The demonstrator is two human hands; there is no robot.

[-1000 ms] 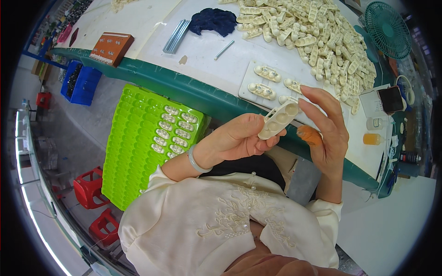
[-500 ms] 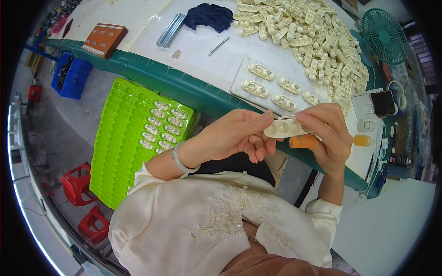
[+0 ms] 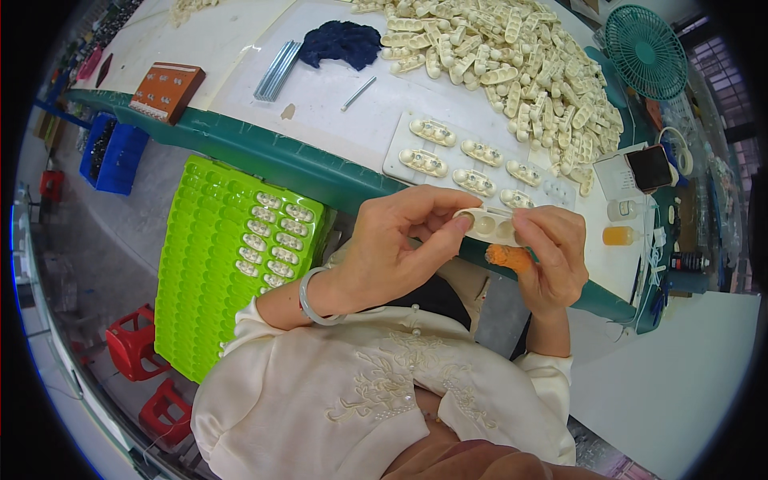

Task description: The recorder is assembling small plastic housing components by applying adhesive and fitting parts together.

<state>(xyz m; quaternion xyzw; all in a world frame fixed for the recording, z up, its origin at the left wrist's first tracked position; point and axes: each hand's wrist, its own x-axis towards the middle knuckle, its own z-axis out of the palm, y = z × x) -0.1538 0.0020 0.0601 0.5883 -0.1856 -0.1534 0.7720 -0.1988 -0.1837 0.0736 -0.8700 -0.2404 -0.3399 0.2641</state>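
A cream oblong plastic piece with round hollows [image 3: 490,227] is held level between both hands above the near edge of the table. My left hand [image 3: 404,248] pinches its left end between thumb and fingers. My right hand [image 3: 554,254] grips the right end, and an orange finger cover [image 3: 509,258] sits on one of its fingers below the piece. Just beyond the hands, a white plate [image 3: 404,132] carries several similar cream pieces [image 3: 474,182] with small shiny parts in them.
A large heap of cream pieces [image 3: 512,72] covers the far right of the table. A bright green tray [image 3: 200,264] with white pieces lies at the left. A dark blue cloth [image 3: 342,44], metal rods [image 3: 278,70], an orange box [image 3: 166,92] and a green fan [image 3: 645,52] stand farther off.
My left thumb and fingers have closed on the left end of the piece, where the fingers were spread below it. My view has shifted a little.
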